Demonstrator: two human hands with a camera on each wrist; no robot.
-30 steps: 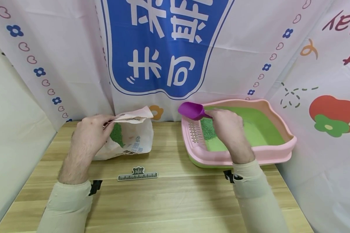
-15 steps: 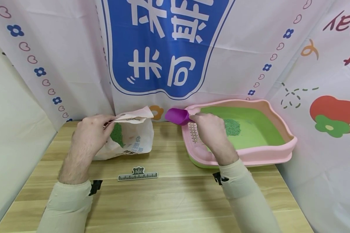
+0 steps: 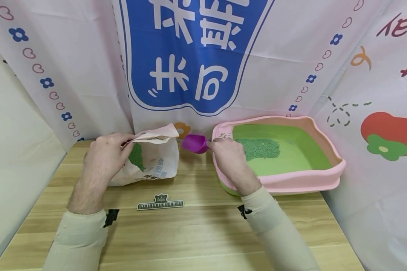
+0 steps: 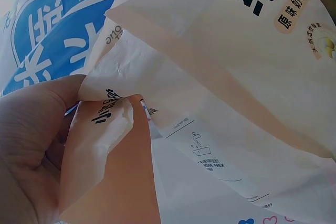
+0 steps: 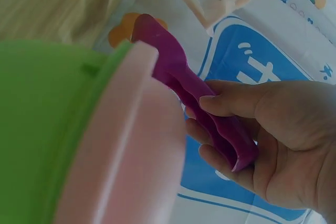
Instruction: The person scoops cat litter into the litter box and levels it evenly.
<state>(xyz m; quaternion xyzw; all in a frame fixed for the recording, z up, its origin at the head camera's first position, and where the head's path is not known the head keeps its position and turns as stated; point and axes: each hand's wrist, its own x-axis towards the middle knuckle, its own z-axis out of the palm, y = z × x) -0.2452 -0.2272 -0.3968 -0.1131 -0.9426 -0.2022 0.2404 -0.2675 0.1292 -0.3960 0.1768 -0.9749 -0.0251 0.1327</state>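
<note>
My left hand (image 3: 105,156) pinches the top edge of a paper bag (image 3: 162,160), holding its mouth apart. Green granules (image 3: 136,156) show inside the bag. In the left wrist view the folded bag edge (image 4: 113,150) sits between thumb and fingers. A purple scoop (image 3: 195,144) is in my right hand (image 3: 228,160), gripped by its handle. The scoop's bowl hangs between the bag and the pink-rimmed green litter box (image 3: 302,180); whether it holds anything cannot be made out. More green granules (image 3: 262,148) lie in a patch on the box floor, partly behind my hand.
A bag clip (image 3: 160,202) lies on the wooden table (image 3: 176,241) in front of the bag. Behind the table hangs a printed cloth (image 3: 196,60). The litter box wall stands up close beneath my right forearm.
My right hand has carried the scoop leftward and down, from over the litter box to near the bag. The granules in the box have come into fuller view. My left hand stays put.
</note>
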